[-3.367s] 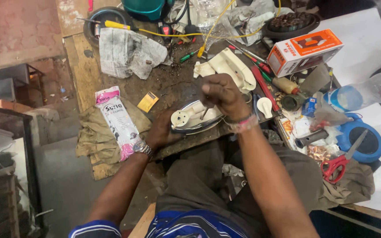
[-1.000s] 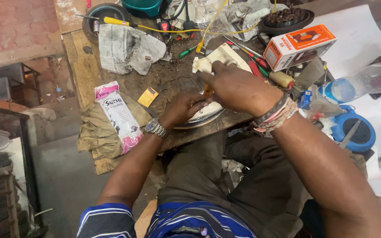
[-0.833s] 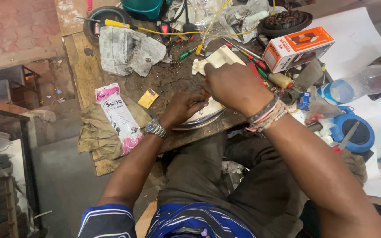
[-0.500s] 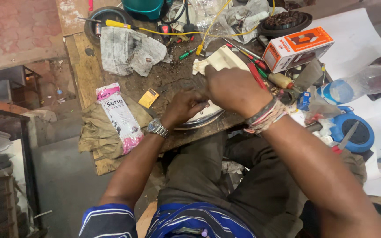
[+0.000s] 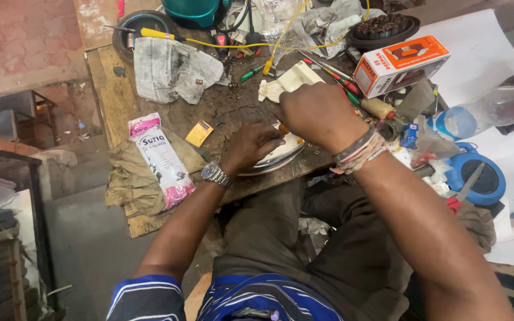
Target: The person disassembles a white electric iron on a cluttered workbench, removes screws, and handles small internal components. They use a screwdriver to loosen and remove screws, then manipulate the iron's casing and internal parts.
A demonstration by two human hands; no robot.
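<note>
**Both hands closed in on the iron base**

Since 3.4 seconds ago the right hand [image 5: 319,113] has come off the top of the iron base [image 5: 272,156] and curled into a grip above it, on what looks like a small tool handle; the left hand [image 5: 251,145], wearing one wristwatch [image 5: 215,174], now presses fingers-down on the base. The work appears to have shifted from steadying to tool use. Left of the base: one pink-and-white packet [image 5: 160,159], one yellow card [image 5: 199,133]. Beyond it: one cream cover [image 5: 290,80], one orange box [image 5: 400,64].
</note>
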